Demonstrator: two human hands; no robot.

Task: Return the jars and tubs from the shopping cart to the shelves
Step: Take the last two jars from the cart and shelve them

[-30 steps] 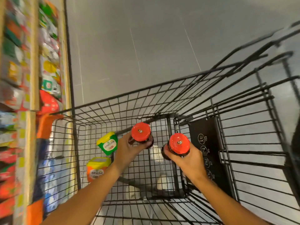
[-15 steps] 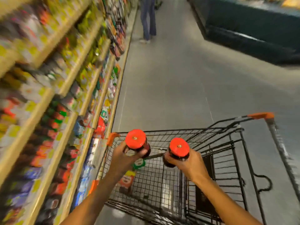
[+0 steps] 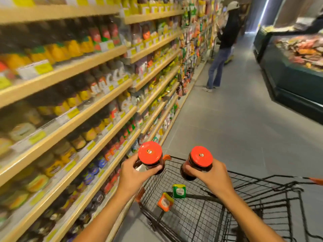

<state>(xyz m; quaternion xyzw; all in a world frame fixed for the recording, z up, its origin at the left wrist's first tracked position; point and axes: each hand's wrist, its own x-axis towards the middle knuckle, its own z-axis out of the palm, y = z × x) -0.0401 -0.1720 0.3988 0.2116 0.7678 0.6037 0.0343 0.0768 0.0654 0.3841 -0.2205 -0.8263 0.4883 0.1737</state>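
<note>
Compared with half a second ago, both jars are riding higher above the shopping cart [image 3: 236, 179] and the view is tilting up the aisle. Wooden shelves [image 3: 73, 70] packed with blurred jars are running along the left; grey floor [image 3: 227, 119] is stretching ahead, where a person [image 3: 222, 49] is standing, and a chiller [image 3: 295, 67] is sitting at the right. The left hand [image 3: 132, 177] is wrapping its fingers closed around the left jar [image 3: 150, 155], the right hand [image 3: 212, 175] likewise gripping the right jar [image 3: 201, 157], both red-lidded and upright. A green tub [image 3: 179, 190] and an orange tub [image 3: 165, 202] are lying near the basket's left edge, just beside each other.
</note>
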